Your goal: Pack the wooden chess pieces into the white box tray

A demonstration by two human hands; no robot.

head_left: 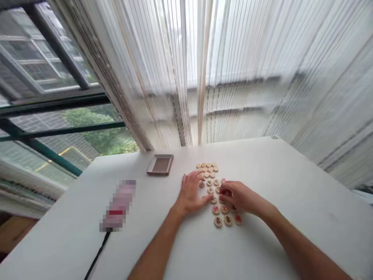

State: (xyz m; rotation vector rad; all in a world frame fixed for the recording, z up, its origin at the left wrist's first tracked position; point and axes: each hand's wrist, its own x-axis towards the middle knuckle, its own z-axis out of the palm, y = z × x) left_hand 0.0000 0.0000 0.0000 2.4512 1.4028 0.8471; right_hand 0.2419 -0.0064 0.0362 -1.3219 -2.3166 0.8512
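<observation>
Many round pieces (210, 190), beside left grip (190, 195), some under right grip (242, 197)

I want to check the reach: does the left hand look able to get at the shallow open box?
Probably yes: no object stands between the left hand and the box farther left on the table.

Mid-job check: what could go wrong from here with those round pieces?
1. The left hand has its thumb right by the round pieces, so a small slip might nudge some out of line.
2. The right hand reaches over closely set pieces and hides some from this view, so a covered one could be bumped unnoticed.
</observation>
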